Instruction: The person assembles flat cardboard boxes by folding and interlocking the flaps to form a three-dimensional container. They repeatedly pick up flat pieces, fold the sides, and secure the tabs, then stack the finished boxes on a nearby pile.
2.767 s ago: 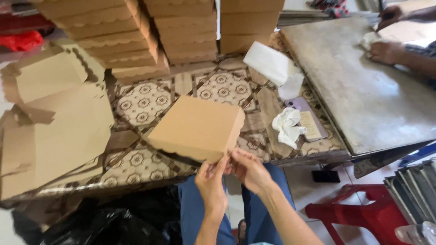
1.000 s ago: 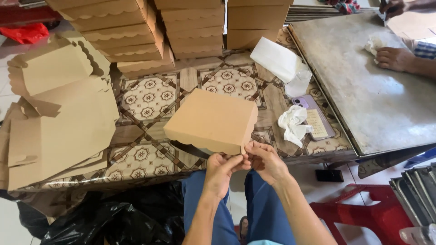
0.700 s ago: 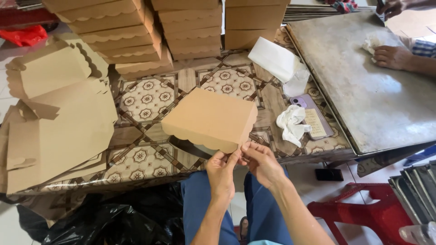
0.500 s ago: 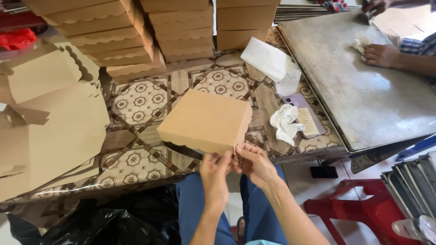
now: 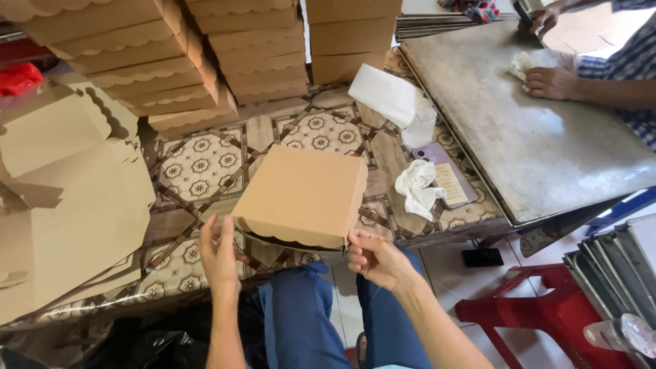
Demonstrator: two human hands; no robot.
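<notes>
A closed brown cardboard box (image 5: 302, 193) sits at the bench (image 5: 205, 164) edge. The right hand (image 5: 374, 258) pinches its near corner; the left hand (image 5: 219, 250), fingers released, touches its other corner.

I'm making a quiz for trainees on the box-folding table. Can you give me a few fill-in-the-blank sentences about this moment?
1. The right hand pinches a near corner of the folded brown ____ box.
2. The left hand is open, fingers pointing ____.
3. The crumpled white cloth lies beside a ____.
4. The stool on the floor is ____.

Missing words: cardboard; up; phone; red
</notes>
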